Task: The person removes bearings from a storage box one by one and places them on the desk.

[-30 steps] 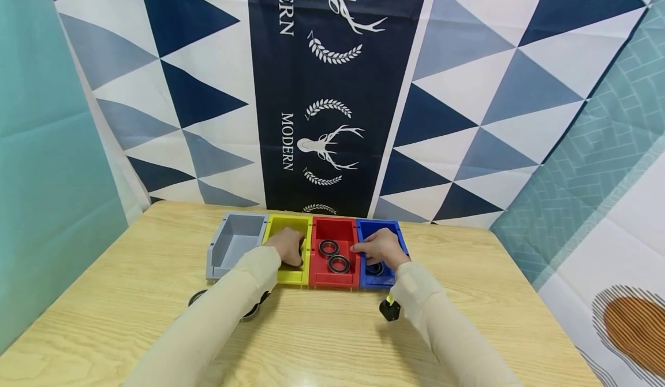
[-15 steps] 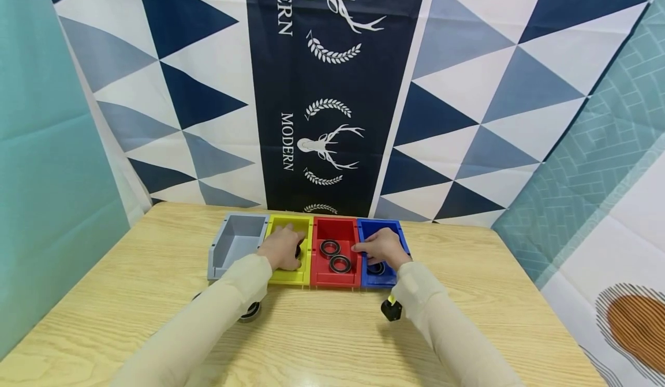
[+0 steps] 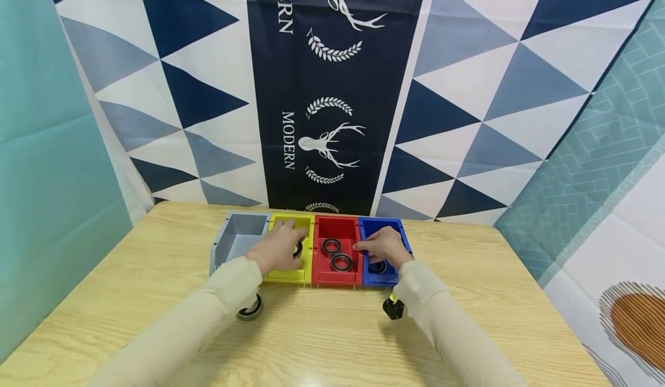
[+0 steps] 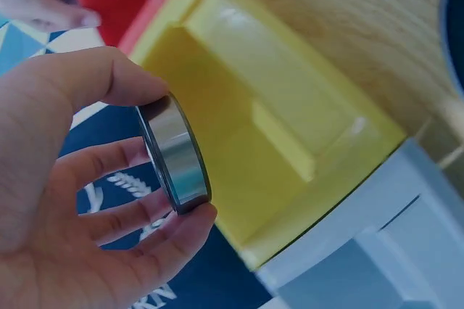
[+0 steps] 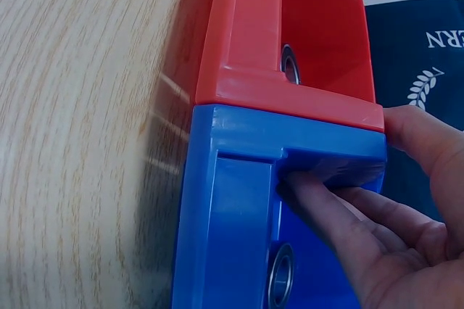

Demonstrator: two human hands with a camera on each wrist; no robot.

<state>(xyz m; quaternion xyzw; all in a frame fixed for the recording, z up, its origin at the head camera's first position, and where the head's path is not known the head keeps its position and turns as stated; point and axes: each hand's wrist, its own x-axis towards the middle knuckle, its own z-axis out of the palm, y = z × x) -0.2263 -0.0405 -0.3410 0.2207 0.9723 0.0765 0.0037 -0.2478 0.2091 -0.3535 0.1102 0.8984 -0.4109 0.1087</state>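
A steel ring [image 4: 174,153] with a dark rim sits pinched edge-on in the left hand [image 4: 69,200], the thumb curled over its top and the fingers closed under it, just above the open mouth of the yellow bin [image 4: 268,142]. In the head view that hand [image 3: 277,247] hovers over the yellow bin [image 3: 306,247], the ring [image 3: 297,249] showing dark at its fingertips near the wall shared with the red bin [image 3: 349,229]. The yellow bin's floor under the ring lies bare, with room on all sides up to its raised rim. The right hand [image 3: 381,247] reaches into the blue bin [image 3: 397,230], its fingers [image 5: 341,204] fairly straight and close together, pressed against the inner wall beside the red bin [image 5: 275,40], the thumb resting on top of that rim; it holds nothing. One ring [image 5: 279,276] lies on the blue bin's [image 5: 225,215] floor just below those fingers. Two more rings [image 3: 336,254] lie in the red bin, touching or nearly so, near its middle. A grey bin [image 3: 228,238] stands at the left end of the row, all four bins side by side with walls touching. On the wooden table [image 3: 322,341], in front of the bins, another ring [image 3: 250,309] lies partly hidden under the left sleeve, and a small black and yellow object [image 3: 392,308] lies by the right sleeve. Open tabletop spreads wide to the front and both sides.
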